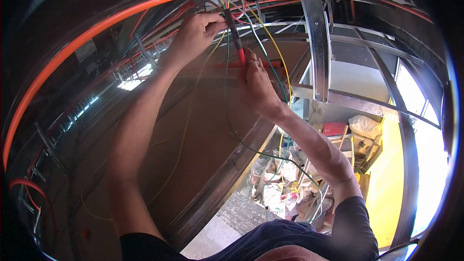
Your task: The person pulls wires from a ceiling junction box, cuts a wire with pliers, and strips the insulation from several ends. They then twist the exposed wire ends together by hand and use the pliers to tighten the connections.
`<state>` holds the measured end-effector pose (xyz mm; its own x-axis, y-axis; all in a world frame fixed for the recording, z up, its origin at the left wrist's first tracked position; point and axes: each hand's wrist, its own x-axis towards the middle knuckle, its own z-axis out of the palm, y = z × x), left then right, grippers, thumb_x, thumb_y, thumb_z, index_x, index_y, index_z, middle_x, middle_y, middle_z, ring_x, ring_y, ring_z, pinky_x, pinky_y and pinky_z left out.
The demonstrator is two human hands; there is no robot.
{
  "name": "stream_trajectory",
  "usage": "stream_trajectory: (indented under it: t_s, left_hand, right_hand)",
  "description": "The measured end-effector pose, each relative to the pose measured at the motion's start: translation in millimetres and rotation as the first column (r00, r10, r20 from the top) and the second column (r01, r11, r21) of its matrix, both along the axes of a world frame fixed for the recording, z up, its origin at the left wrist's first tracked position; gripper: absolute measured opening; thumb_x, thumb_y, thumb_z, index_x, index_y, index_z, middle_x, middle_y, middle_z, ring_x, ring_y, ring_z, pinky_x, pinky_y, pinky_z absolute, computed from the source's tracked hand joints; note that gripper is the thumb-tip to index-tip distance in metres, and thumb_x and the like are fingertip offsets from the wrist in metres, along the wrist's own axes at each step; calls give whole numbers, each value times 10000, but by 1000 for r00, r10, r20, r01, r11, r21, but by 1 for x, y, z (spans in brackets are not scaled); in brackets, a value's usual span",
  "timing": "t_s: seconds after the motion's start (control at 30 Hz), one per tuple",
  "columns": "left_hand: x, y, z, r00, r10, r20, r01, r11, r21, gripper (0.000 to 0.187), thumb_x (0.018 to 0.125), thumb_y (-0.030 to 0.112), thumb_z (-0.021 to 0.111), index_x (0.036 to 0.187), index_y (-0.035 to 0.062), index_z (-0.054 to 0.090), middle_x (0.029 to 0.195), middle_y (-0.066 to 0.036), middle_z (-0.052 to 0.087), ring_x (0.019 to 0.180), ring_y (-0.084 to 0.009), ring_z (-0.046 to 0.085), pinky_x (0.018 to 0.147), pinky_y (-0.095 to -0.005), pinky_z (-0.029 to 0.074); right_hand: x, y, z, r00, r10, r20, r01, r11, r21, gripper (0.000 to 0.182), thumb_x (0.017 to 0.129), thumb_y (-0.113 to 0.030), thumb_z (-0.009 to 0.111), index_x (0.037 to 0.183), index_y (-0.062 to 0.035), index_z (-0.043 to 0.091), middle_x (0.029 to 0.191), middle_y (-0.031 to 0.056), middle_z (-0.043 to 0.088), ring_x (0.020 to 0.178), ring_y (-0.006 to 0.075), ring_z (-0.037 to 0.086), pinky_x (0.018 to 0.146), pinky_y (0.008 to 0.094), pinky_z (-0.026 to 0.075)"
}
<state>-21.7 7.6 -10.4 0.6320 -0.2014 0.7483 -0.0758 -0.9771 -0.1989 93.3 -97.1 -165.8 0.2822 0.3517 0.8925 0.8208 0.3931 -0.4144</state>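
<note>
Pliers with a red handle (pixel 241 56) and dark jaws point upward at the top centre. My right hand (pixel 261 79) is wrapped round their handle. Just left of the jaws, my left hand (pixel 200 31) is raised with its thumb and fingers pinched by several thin coloured wires (pixel 226 2); what it grips is too small to make out. A yellow wire (pixel 277 47) and a white and green wire (pixel 256 37) hang down to the right of the pliers.
An orange conduit (pixel 72 46) curves along the upper left. A metal stud (pixel 316 38) hangs right of my hands, near a metal frame (pixel 353 100). Bags and clutter (pixel 285 183) lie far below, beside a yellow panel (pixel 386 164). A long dark beam (pixel 217 183) runs diagonally.
</note>
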Motion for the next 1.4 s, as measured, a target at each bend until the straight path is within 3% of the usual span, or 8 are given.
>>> stream_trajectory:
  t_s: [0.63,0.73,0.8,1.0,1.03,1.07,1.13,1.4]
  left_hand:
    - [2,-6,-2,988,156,-13,-151,971,183,53,891,15,643,935,-13,633,869,-129,676,805,-274,643,732,-376,483]
    - [-5,-8,-1,985,156,-71,-122,930,347,106,850,-35,624,948,3,637,919,-133,667,894,-333,638,802,-403,487]
    - [-8,-11,0,984,149,-98,-95,904,417,143,829,-57,614,952,11,637,935,-135,662,937,-352,633,837,-415,487]
    - [-7,-1,0,991,123,-60,-93,926,365,130,859,-51,599,955,24,643,917,-122,669,912,-293,665,803,-397,513]
    - [-11,-4,2,994,91,-55,-79,978,192,89,886,-29,601,950,18,642,897,-115,678,879,-255,676,776,-370,515]
    - [-15,-8,2,997,62,-49,-62,998,10,53,913,-7,603,945,12,640,877,-109,688,847,-217,686,750,-343,517]
    - [-21,-8,4,996,90,-26,-87,993,85,55,955,46,607,944,5,642,838,-87,694,818,-138,680,730,-293,503]
    - [-25,5,16,994,-109,-15,95,918,-385,106,991,101,598,966,22,665,845,13,656,820,-68,594,775,-249,484]
  right_hand:
    - [-6,-29,23,969,10,-248,-79,959,-272,268,981,-150,501,1179,27,468,944,284,647,841,484,659,695,521,533]
    - [-5,-65,59,809,179,-560,-524,651,-549,237,997,-187,512,1120,12,469,827,211,651,718,358,701,530,430,541]
    - [9,-65,73,64,549,-833,-969,233,80,197,1006,-199,518,1028,-7,481,796,161,640,711,269,698,471,324,530]
    - [3,-51,46,336,553,-762,-906,412,-100,181,1003,-155,483,1056,16,508,794,184,651,710,368,695,544,379,564]
    - [3,-26,19,878,363,-312,-454,839,-301,179,993,-127,473,1078,27,509,794,209,650,738,424,677,611,442,559]
    - [0,-11,5,969,-129,210,161,977,-141,185,982,-99,464,1099,37,511,793,233,650,766,480,659,677,506,553]
    - [-6,-19,16,1000,-26,14,29,930,-366,224,960,-49,446,1161,46,478,918,295,637,881,539,604,804,576,502]
    - [22,34,31,994,-20,112,-4,976,218,451,899,27,462,1349,16,428,1269,262,512,1204,445,486,1006,499,427]
